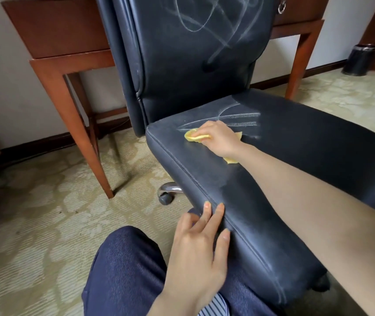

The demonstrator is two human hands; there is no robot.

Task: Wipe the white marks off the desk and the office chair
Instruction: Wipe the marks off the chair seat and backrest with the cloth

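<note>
White marks (239, 118) streak smooth black seat (296, 156); R hand (219, 137) grips crumpled yellow cloth (193, 136).

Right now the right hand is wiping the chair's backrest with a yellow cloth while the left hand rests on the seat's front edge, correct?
Not quite. The head view shows the right hand holding the yellow cloth against the seat, not the backrest, which bears white scribbles. The left hand does rest on the seat's front edge.

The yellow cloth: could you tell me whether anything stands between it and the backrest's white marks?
Nothing visible: the right hand holds the cloth on the seat, with only bare leather up to the backrest marks.
</note>
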